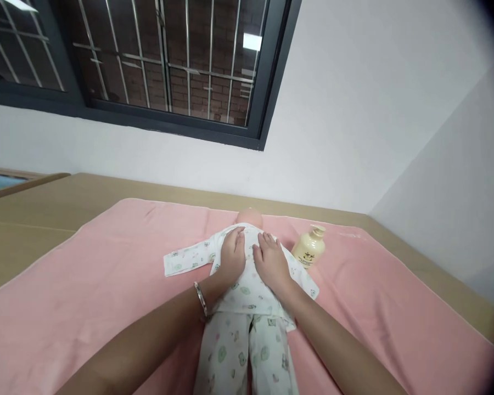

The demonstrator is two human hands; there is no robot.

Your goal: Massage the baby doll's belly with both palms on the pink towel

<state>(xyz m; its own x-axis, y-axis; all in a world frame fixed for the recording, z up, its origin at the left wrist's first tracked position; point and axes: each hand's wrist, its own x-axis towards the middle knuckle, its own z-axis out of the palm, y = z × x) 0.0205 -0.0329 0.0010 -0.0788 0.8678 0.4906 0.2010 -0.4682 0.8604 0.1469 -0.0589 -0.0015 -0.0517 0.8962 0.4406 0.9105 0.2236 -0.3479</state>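
A baby doll (250, 217) lies on its back on a pink blanket (107, 285), head toward the wall. It wears a white printed top (247, 288) and matching trousers (234, 351). My left hand (233, 255) rests flat on the left side of the doll's chest, fingers spread, with a bracelet at the wrist. My right hand (271, 263) lies flat on the right side of the chest, close beside the left. Neither hand grips anything. One empty sleeve (185, 260) stretches out to the left.
A cream lotion bottle (309, 248) stands on the blanket just right of the doll. The blanket covers a tan surface (37, 214). A white wall with a barred window (160, 60) rises behind, and another wall closes the right side.
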